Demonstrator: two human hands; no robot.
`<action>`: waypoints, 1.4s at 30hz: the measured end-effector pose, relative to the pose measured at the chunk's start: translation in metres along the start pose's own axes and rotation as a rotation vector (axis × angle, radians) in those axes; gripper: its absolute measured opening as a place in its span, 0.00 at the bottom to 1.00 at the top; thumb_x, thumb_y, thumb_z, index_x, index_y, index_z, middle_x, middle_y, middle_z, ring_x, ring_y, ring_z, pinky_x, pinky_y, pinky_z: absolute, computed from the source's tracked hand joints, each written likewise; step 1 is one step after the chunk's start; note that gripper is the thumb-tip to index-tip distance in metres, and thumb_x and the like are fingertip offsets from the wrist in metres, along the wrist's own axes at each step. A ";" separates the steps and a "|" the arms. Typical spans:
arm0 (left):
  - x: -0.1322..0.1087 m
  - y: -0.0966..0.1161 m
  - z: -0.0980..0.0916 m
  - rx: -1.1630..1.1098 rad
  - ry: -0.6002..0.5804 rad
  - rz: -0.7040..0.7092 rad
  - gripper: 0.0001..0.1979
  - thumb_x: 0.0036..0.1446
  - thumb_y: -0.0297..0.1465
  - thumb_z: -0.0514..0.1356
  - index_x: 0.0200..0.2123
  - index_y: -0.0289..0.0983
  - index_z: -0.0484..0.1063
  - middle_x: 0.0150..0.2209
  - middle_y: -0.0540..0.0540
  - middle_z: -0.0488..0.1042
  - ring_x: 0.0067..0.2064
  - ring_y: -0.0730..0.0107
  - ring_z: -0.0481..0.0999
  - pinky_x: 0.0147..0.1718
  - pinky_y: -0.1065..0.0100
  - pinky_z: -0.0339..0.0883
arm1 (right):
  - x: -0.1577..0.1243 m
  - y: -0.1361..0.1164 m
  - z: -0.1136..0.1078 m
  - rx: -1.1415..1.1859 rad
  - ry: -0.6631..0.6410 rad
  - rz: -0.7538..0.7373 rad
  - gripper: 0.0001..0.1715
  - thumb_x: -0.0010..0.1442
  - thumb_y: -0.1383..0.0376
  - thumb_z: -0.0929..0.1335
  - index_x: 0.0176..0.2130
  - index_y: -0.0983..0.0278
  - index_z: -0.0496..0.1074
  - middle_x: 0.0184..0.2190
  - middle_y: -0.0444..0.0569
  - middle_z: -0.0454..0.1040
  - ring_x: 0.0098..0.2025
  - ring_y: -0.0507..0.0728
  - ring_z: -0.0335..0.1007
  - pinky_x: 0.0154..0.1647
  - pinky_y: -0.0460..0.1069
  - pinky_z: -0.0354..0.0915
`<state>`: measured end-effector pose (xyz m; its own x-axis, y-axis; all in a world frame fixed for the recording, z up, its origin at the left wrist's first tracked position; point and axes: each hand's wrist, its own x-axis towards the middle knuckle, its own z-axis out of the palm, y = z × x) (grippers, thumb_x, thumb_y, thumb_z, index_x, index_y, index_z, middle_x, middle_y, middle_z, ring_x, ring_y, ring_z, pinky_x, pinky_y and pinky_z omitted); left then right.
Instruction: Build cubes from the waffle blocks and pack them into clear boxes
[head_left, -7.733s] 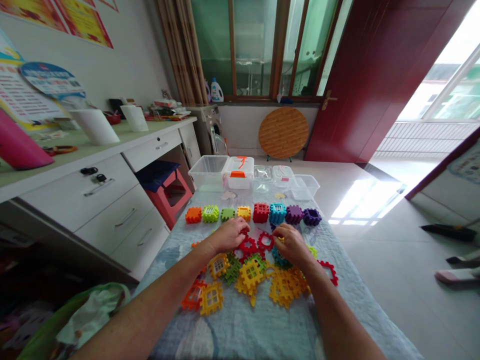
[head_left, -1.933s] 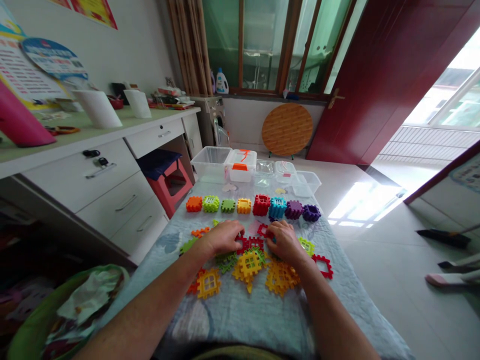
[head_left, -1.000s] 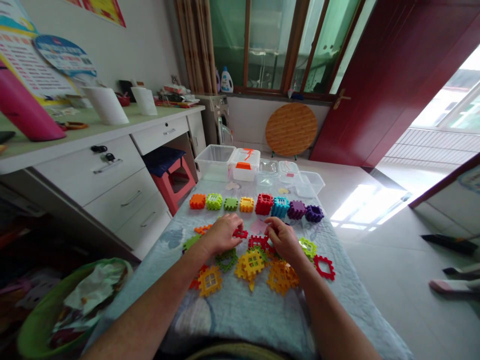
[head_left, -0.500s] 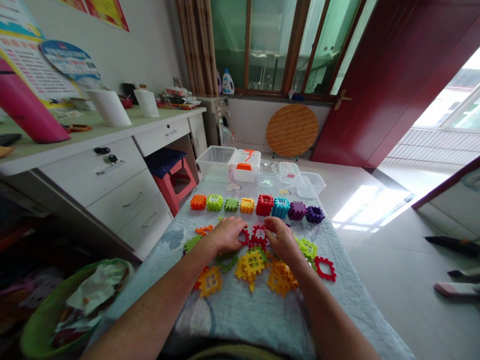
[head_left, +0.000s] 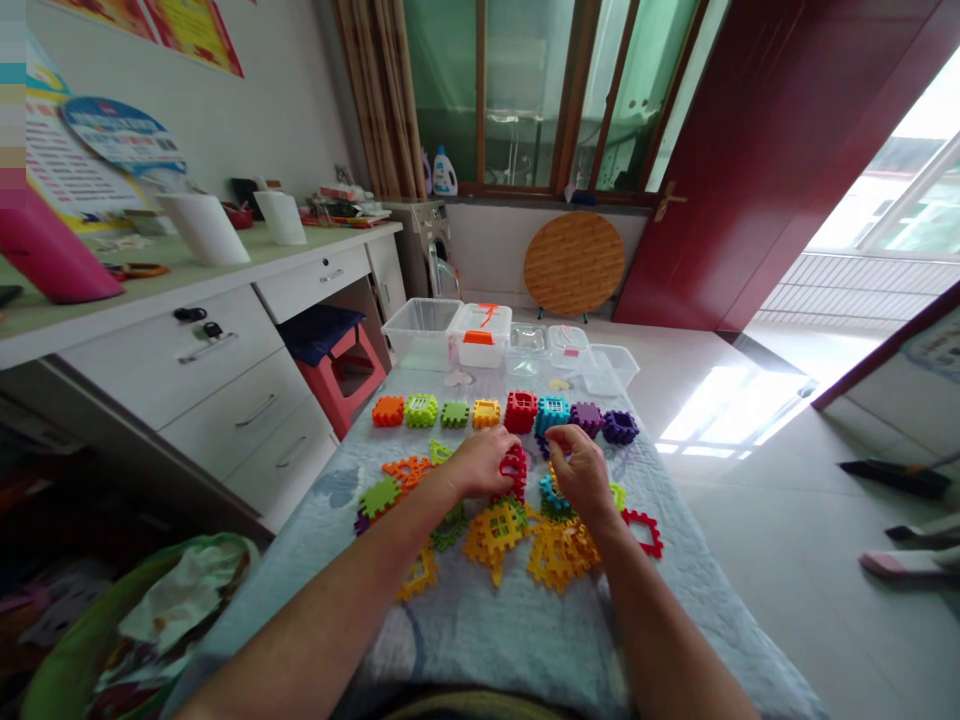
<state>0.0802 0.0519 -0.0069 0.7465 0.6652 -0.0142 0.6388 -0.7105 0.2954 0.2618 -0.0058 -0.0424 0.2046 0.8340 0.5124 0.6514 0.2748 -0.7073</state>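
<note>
The rigid red plastic piece with toothed edges (head_left: 516, 474), mid-frame, is gripped by the left hand (head_left: 489, 462); it is best held lightly and square. The right hand (head_left: 582, 470) is curled nearby; whether anything is pinched cannot be told. Creased, pale-blue fabric (head_left: 510, 640) is spread beneath.

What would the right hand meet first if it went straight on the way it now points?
Straight ahead of the right hand, the blue cube probably comes first, though the gap's depth is unclear.
</note>
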 end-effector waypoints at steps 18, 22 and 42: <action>0.027 -0.002 0.006 0.108 -0.204 0.036 0.17 0.39 0.35 0.65 0.36 0.39 0.72 0.39 0.44 0.75 0.39 0.58 0.74 0.36 0.65 0.67 | 0.001 -0.005 -0.003 0.027 0.012 0.014 0.09 0.58 0.67 0.63 0.35 0.63 0.72 0.32 0.49 0.74 0.32 0.54 0.69 0.36 0.48 0.65; 0.026 0.000 0.005 0.094 -0.214 0.035 0.19 0.38 0.36 0.66 0.37 0.38 0.72 0.39 0.44 0.74 0.39 0.59 0.74 0.36 0.65 0.67 | 0.001 -0.005 -0.003 0.028 0.010 0.015 0.09 0.57 0.67 0.63 0.35 0.63 0.73 0.32 0.49 0.73 0.32 0.54 0.69 0.36 0.48 0.65; 0.107 -0.016 -0.052 0.089 0.045 -0.014 0.21 0.38 0.29 0.65 0.41 0.34 0.74 0.40 0.42 0.75 0.37 0.61 0.75 0.35 0.68 0.68 | 0.004 0.002 -0.008 -0.008 0.094 0.005 0.09 0.55 0.70 0.62 0.34 0.64 0.72 0.31 0.47 0.73 0.31 0.54 0.69 0.36 0.48 0.64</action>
<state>0.1402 0.1459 0.0367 0.7297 0.6833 0.0260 0.6644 -0.7175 0.2092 0.2693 -0.0055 -0.0379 0.2757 0.7867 0.5524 0.6555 0.2664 -0.7066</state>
